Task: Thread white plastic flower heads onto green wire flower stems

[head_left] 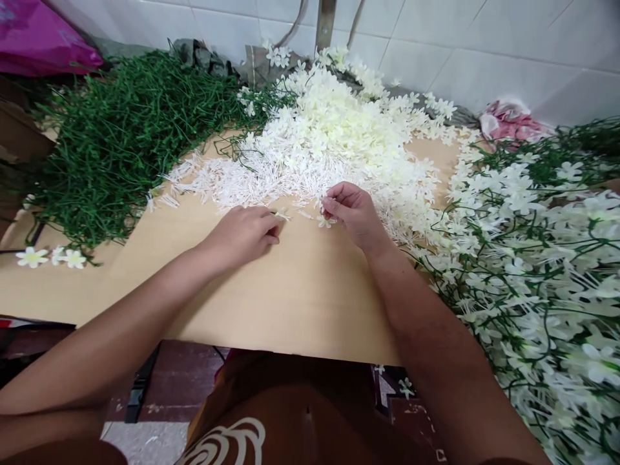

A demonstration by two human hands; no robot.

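My left hand [245, 236] rests low over the brown cardboard [290, 297] with its fingers curled together. A thin piece with a white tip [281, 215] sticks out at its fingertips; what exactly the fingers grip is partly hidden. To the right, my right hand [353, 213] pinches a small white artificial flower [325, 221] between thumb and fingers. Just beyond both hands lies a heap of thin white stamens [242, 177]. Behind it rises a pile of loose white-yellow flower heads [343, 116].
Green plastic stems [126, 129] are heaped at the left. Assembled flower sprays [542, 271] crowd the right side. A few flowers [31, 257] lie at the left edge. A white tiled wall [436, 32] stands behind, with a pink bag [43, 39] at the upper left.
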